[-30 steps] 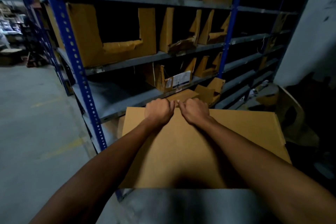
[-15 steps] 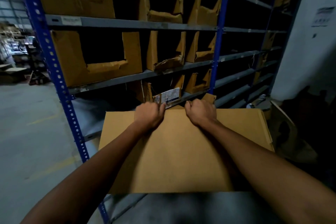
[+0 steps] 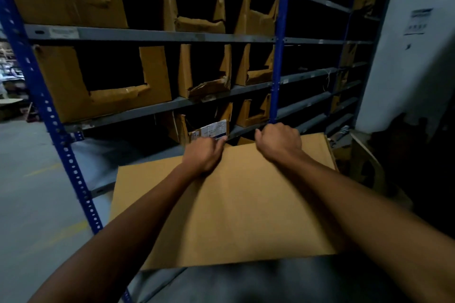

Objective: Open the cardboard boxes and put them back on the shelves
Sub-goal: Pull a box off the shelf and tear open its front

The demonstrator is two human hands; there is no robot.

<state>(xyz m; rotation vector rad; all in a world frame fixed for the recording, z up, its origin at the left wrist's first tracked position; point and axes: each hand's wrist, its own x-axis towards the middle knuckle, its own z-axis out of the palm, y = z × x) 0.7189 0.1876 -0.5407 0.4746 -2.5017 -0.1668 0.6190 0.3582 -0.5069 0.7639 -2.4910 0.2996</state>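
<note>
A flattened brown cardboard box [image 3: 236,206] lies in front of me, its far edge tilted up toward the shelves. My left hand [image 3: 204,155] grips that far edge near the middle. My right hand [image 3: 279,141] grips the same edge a little further right and higher. A gap shows between the two hands. The shelves [image 3: 152,34] are grey metal on blue uprights [image 3: 277,56] and hold several cut-open cardboard boxes [image 3: 98,86].
A box with a white label [image 3: 213,129] sits on a lower shelf just beyond my left hand. An empty shelf board [image 3: 105,157] lies at left. Grey floor [image 3: 29,192] spreads left. A white wall [image 3: 413,56] and dark clutter stand at right.
My hands, touching a second ago, have moved apart along the box's far edge. The box has lifted and the view has tilted up, showing more of the upper shelves.
</note>
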